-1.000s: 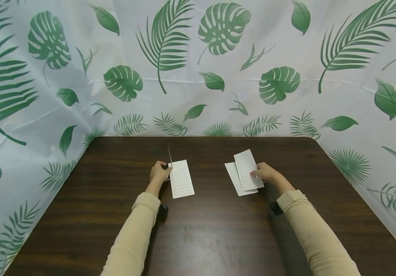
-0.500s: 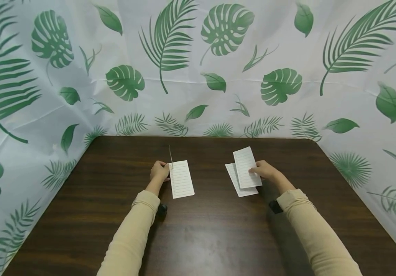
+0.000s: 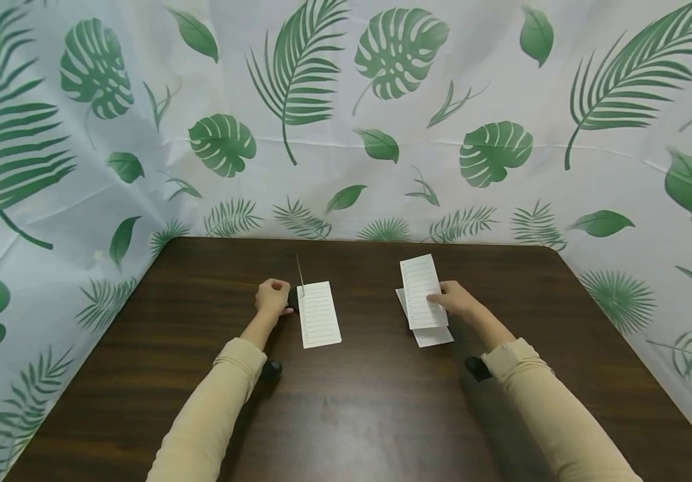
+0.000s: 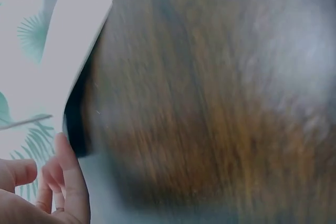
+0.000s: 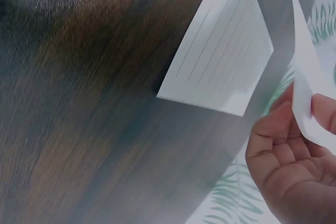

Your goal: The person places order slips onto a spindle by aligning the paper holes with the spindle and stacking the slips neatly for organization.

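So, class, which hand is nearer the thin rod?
The left hand: it is just left of the rod. The right hand is farther, to its right, holding a sheet.

Lower card point(image 3: 433, 337) mostly covered in head view
The held card point(image 3: 420, 281) hides it, its print unreadably small; the counter point(image 3: 346, 415) is cut off at its near edge and blurred from the left wrist.

We see smooth, matt paper in the lined sheets point(image 3: 319, 318), glossy wood grain on the tabletop point(image 3: 352, 415), creased cloth in the backdrop point(image 3: 333, 171), matt cloth sleeves point(image 3: 207, 408).
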`<control>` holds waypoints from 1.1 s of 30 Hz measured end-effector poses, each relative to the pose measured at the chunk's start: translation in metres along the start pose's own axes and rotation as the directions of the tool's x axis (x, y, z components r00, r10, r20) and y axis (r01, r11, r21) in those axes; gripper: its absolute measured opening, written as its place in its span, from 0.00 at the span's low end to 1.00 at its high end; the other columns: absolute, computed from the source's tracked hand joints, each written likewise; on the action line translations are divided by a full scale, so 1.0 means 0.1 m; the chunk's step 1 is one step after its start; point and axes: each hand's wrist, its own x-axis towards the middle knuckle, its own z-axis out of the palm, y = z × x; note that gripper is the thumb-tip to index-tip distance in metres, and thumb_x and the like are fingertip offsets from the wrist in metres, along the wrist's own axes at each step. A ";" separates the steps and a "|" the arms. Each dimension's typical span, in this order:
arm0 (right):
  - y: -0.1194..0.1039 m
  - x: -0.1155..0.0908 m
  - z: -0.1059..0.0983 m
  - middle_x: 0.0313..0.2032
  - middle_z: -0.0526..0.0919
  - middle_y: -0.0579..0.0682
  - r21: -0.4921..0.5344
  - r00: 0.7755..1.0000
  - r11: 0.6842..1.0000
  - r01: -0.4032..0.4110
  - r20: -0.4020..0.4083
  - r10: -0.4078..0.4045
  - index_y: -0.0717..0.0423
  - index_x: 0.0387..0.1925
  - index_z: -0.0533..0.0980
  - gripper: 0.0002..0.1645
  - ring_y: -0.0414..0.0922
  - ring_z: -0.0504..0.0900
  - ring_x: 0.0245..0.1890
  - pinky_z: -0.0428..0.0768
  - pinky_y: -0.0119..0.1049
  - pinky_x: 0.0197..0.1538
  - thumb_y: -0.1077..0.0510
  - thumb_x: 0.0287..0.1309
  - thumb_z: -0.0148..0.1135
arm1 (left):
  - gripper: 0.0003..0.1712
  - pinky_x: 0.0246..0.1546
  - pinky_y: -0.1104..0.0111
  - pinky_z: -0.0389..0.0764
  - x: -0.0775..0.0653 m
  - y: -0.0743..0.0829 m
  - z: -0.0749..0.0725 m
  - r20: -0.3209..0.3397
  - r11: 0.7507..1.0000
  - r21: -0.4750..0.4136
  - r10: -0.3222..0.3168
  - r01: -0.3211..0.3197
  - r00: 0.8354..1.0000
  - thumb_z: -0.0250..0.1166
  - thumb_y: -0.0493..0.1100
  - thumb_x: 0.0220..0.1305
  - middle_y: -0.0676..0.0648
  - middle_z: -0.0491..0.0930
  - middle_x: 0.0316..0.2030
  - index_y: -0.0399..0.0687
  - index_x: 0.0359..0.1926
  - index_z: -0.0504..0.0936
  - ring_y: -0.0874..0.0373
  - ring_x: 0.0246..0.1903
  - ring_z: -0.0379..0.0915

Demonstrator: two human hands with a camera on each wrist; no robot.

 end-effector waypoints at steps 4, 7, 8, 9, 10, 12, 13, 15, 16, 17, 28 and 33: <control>-0.06 -0.09 0.09 0.41 0.78 0.71 -0.007 0.999 0.999 0.038 -0.039 -0.038 0.83 0.52 0.66 0.23 0.48 0.79 0.34 0.79 0.34 0.34 0.63 0.66 0.48 | 0.12 0.16 0.78 0.80 -0.11 -0.02 -0.03 -0.006 0.996 -0.076 0.051 -0.052 0.999 0.53 0.39 0.65 0.40 0.75 0.38 0.36 0.45 0.76 0.61 0.23 0.68; -0.11 -0.14 0.17 0.42 0.79 0.71 0.023 0.996 0.998 0.053 -0.067 -0.051 0.82 0.51 0.68 0.22 0.46 0.79 0.33 0.78 0.33 0.34 0.63 0.65 0.49 | 0.12 0.17 0.78 0.80 -0.19 -0.04 -0.07 0.008 0.986 -0.135 0.100 -0.098 0.995 0.54 0.39 0.66 0.45 0.74 0.30 0.34 0.45 0.76 0.63 0.20 0.67; -0.12 -0.16 0.19 0.42 0.79 0.72 0.037 0.995 0.997 0.064 -0.075 -0.061 0.82 0.51 0.68 0.22 0.45 0.79 0.33 0.78 0.32 0.34 0.64 0.65 0.49 | 0.12 0.18 0.78 0.81 -0.22 -0.04 -0.08 0.017 0.980 -0.160 0.120 -0.115 0.993 0.55 0.38 0.67 0.46 0.73 0.28 0.33 0.45 0.75 0.64 0.20 0.66; -0.14 -0.17 0.21 0.42 0.79 0.72 0.058 0.994 0.996 0.070 -0.083 -0.065 0.82 0.51 0.68 0.22 0.44 0.79 0.32 0.78 0.32 0.34 0.63 0.65 0.50 | 0.12 0.18 0.78 0.81 -0.25 -0.03 -0.10 0.021 0.974 -0.183 0.141 -0.135 0.990 0.55 0.38 0.67 0.48 0.71 0.26 0.33 0.45 0.75 0.64 0.19 0.66; -0.16 -0.19 0.23 0.42 0.79 0.72 0.075 0.994 0.994 0.081 -0.086 -0.075 0.82 0.52 0.67 0.22 0.43 0.79 0.32 0.78 0.32 0.33 0.63 0.66 0.49 | 0.12 0.18 0.78 0.81 -0.28 -0.02 -0.12 0.020 0.967 -0.204 0.161 -0.154 0.987 0.55 0.38 0.67 0.50 0.70 0.23 0.32 0.45 0.75 0.65 0.19 0.66; -0.20 -0.21 0.28 0.43 0.79 0.71 0.115 0.992 0.989 0.097 -0.096 -0.086 0.81 0.53 0.67 0.23 0.41 0.78 0.30 0.77 0.31 0.33 0.63 0.66 0.49 | 0.11 0.19 0.78 0.81 -0.33 0.03 -0.16 0.011 0.950 -0.246 0.201 -0.192 0.980 0.55 0.37 0.67 0.53 0.69 0.21 0.32 0.44 0.75 0.65 0.19 0.66; -0.22 -0.22 0.29 0.43 0.79 0.71 0.131 0.990 0.985 0.108 -0.102 -0.095 0.80 0.54 0.67 0.23 0.40 0.78 0.29 0.77 0.31 0.32 0.62 0.66 0.49 | 0.10 0.19 0.78 0.81 -0.36 0.06 -0.17 0.004 0.941 -0.266 0.219 -0.210 0.976 0.55 0.37 0.67 0.53 0.69 0.20 0.32 0.43 0.75 0.65 0.19 0.66; -0.27 -0.24 0.33 0.42 0.80 0.71 0.149 0.989 0.982 0.119 -0.102 -0.104 0.79 0.55 0.66 0.23 0.38 0.78 0.28 0.77 0.31 0.30 0.62 0.67 0.49 | 0.09 0.19 0.78 0.81 -0.41 0.13 -0.19 -0.001 0.929 -0.284 0.249 -0.239 0.968 0.55 0.37 0.67 0.54 0.68 0.20 0.32 0.42 0.76 0.65 0.19 0.66; -0.29 -0.26 0.35 0.42 0.80 0.70 0.154 0.989 0.980 0.122 -0.101 -0.107 0.79 0.55 0.67 0.23 0.38 0.78 0.28 0.77 0.31 0.30 0.62 0.67 0.49 | 0.09 0.19 0.78 0.81 -0.44 0.15 -0.20 0.004 0.924 -0.288 0.262 -0.250 0.965 0.55 0.36 0.67 0.54 0.67 0.20 0.32 0.42 0.75 0.65 0.19 0.66; -0.31 -0.27 0.37 0.42 0.80 0.70 0.164 0.989 0.979 0.118 -0.103 -0.102 0.78 0.55 0.67 0.23 0.38 0.78 0.28 0.77 0.31 0.30 0.62 0.67 0.49 | 0.10 0.19 0.78 0.81 -0.47 0.18 -0.19 0.015 0.922 -0.289 0.274 -0.258 0.962 0.56 0.36 0.67 0.54 0.67 0.20 0.31 0.42 0.75 0.65 0.19 0.66; -0.56 -0.37 0.56 0.41 0.82 0.66 0.261 0.992 0.957 0.124 -0.045 -0.116 0.77 0.54 0.68 0.22 0.37 0.80 0.30 0.80 0.29 0.32 0.61 0.66 0.51 | 0.12 0.18 0.77 0.81 -0.70 0.31 0.04 0.137 0.886 -0.232 0.438 -0.401 0.889 0.57 0.36 0.66 0.51 0.70 0.23 0.27 0.43 0.75 0.63 0.19 0.68; -0.61 -0.37 0.59 0.40 0.83 0.64 0.309 0.990 0.942 0.134 -0.010 -0.138 0.77 0.55 0.67 0.21 0.36 0.81 0.31 0.81 0.28 0.34 0.63 0.67 0.49 | 0.12 0.19 0.74 0.82 -0.80 0.40 0.08 0.158 0.876 -0.238 0.460 -0.419 0.874 0.57 0.35 0.66 0.49 0.71 0.24 0.26 0.42 0.75 0.66 0.17 0.67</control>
